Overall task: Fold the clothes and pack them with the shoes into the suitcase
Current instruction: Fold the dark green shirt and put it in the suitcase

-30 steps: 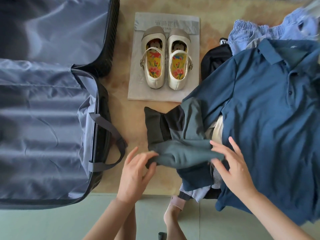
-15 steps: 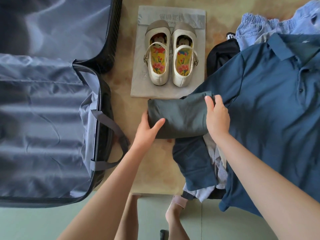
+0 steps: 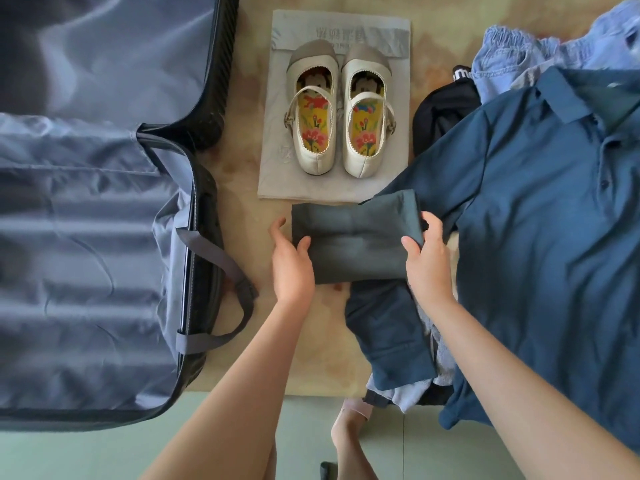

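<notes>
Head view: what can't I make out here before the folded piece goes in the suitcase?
All head view.
suitcase: left side cut off by the frame edge; lining covers the inside.
folded garment: its type is hidden by the folds; right hand grips over its right end.
clothes pile: blue polo shirt covers most of it.
shoe bag: print too blurred to read.
</notes>
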The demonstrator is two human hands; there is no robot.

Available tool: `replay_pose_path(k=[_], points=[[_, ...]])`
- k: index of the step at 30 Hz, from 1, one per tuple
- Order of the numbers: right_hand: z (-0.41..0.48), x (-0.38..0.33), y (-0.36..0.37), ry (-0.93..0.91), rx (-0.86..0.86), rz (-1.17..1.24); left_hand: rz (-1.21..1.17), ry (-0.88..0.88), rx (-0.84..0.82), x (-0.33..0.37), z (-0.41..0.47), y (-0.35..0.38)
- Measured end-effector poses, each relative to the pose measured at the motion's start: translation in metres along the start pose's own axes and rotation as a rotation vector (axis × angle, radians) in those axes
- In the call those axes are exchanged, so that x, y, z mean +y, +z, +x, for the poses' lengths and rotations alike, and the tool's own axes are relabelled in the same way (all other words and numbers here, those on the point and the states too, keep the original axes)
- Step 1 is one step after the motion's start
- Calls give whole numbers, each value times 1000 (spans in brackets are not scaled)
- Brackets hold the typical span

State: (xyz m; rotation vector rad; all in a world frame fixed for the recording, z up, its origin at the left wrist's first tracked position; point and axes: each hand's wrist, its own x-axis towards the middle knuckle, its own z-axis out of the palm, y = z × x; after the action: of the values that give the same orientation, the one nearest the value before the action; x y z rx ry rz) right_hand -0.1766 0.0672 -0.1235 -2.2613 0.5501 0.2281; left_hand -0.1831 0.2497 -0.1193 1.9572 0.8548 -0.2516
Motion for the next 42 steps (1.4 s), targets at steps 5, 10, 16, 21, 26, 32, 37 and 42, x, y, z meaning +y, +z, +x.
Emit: replay_pose_path(k=[5,10,16,21,26,32,37,42], points=[[-5,-1,-2,-395,196,-300,263,558,144,-4,-5,-1],[8,-7,8,-732,-192,-577,674,941,-234,-19,0,4],[28,1,26,-529,-346,-757,818,569,-417,-13,24,13],[21,-10,18,-434,-336,-492,641,526,-314,-11,11,0],[12,-4,-11,-122,-196,-9,177,107,-264,-14,-14,-18],[24,2,-32,26,-472,47,-13,36,-442,-12,3,-32],[27,1,-45,13,-643,37,-83,51,-475,-12,8,-37],[14,9,-48,195,-772,234,-129,17,-544,-27,7,-46]])
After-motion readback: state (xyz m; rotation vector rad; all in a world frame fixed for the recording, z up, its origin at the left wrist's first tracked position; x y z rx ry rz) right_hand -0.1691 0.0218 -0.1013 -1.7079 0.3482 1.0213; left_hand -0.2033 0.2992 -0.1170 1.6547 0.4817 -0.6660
